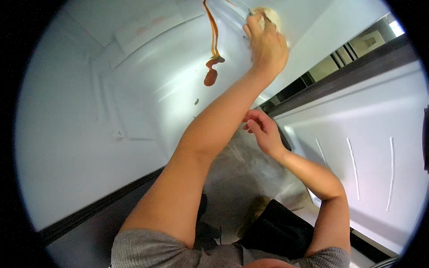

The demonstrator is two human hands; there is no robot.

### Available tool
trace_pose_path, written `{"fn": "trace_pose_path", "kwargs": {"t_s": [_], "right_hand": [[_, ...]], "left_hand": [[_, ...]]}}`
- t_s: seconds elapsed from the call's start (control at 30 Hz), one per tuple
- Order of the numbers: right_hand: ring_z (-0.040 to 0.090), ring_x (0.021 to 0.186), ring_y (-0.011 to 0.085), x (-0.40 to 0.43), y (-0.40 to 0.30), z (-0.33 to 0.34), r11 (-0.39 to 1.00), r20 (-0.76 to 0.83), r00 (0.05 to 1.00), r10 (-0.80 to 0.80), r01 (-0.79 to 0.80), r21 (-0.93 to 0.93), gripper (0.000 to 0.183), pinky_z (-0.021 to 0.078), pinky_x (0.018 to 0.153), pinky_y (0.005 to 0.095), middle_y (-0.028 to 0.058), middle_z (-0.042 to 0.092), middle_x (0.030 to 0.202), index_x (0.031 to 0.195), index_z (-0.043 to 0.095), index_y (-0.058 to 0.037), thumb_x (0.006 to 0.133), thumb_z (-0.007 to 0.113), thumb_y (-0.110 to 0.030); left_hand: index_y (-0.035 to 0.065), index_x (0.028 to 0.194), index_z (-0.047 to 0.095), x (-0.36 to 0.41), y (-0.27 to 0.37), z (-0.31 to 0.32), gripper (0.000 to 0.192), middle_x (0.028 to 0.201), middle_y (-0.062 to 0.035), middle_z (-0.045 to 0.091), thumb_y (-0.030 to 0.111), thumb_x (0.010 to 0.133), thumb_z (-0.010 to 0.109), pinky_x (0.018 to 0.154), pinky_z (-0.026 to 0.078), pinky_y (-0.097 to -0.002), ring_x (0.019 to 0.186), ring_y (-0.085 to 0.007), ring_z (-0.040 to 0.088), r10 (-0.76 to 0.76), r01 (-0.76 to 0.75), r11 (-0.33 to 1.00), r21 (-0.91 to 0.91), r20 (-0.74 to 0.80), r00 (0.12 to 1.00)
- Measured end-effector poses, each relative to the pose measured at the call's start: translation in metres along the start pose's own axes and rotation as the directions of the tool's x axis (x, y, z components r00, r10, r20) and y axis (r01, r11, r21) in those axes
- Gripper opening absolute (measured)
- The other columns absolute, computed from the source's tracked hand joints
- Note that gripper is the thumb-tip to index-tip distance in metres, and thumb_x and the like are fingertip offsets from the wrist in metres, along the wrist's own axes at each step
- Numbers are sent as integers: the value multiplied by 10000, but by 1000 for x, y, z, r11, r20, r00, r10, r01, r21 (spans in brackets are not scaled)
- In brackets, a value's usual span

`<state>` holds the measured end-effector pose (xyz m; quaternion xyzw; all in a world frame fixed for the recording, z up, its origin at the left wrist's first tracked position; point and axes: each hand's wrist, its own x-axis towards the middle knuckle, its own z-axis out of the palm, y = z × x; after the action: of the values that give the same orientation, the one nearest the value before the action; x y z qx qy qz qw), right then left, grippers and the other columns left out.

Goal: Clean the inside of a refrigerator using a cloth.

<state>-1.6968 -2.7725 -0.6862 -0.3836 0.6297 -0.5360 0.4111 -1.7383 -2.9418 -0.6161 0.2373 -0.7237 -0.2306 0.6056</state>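
My left hand reaches far into a white refrigerator interior and presses a pale yellow cloth or sponge against its right-hand wall. Left of that hand, a reddish-brown sauce streak runs down to a small puddle on the white surface. A small green scrap lies below the puddle. My right hand hangs below my left forearm with loosely curled fingers and nothing visible in it. It is nearest to the edge of the open door.
The open white door, with several raised ribs and a dark gasket, stands to my right. Another dark gasket edges the cabinet at lower left. A small white knob sticks out from the left wall. Below is a grey floor.
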Motion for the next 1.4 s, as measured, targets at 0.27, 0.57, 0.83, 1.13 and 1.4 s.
{"fn": "trace_pose_path", "kwargs": {"t_s": [0.27, 0.57, 0.83, 1.13, 1.4], "right_hand": [[568, 811, 127, -3, 3, -2, 994, 32, 994, 105, -105, -3, 195, 453, 740, 269, 56, 616, 943, 1103, 510, -22, 933, 454, -100], [572, 830, 124, -7, 6, -9, 995, 50, 994, 98, -98, 7, 247, 456, 757, 261, 64, 614, 933, 1167, 490, -20, 938, 453, -101], [601, 776, 122, -21, 3, -13, 992, 49, 994, 98, -94, -88, 212, 480, 696, 256, 78, 646, 865, 1098, 528, 2, 898, 496, -58], [606, 762, 141, -44, 44, -18, 936, 147, 925, 351, -342, -85, 263, 480, 667, 276, 93, 645, 829, 1138, 506, 12, 895, 501, -88], [604, 708, 117, -35, 39, -21, 976, 107, 975, 193, -180, -122, 273, 475, 639, 269, 80, 645, 806, 1159, 488, -3, 901, 492, -91]], "left_hand": [[-99, 1008, 565, -28, -7, -10, 276, 1199, -266, 367, -8, 759, 488, 983, 289, -470, 1082, -405, 380, 166, -156, 982, -108, 88, 982], [-102, 1067, 553, -74, -19, -6, 335, 1228, -232, 383, -18, 751, 482, 980, 321, -424, 1128, -386, 382, 261, -224, 951, -213, 160, 952], [-83, 1228, 461, 4, 24, -3, 495, 1252, -214, 357, 5, 742, 499, 954, 320, -458, 1115, -385, 366, 236, -239, 961, -137, -36, 971], [-116, 1174, 446, -135, -12, 25, 402, 1263, -242, 312, 38, 804, 426, 1008, 264, -478, 1160, -411, 339, -360, 360, 929, -81, 11, 933], [-96, 1072, 512, -75, 16, 16, 348, 1211, -210, 374, -22, 744, 423, 954, 342, -409, 1118, -362, 399, -333, 325, 934, -146, -29, 943]]}}
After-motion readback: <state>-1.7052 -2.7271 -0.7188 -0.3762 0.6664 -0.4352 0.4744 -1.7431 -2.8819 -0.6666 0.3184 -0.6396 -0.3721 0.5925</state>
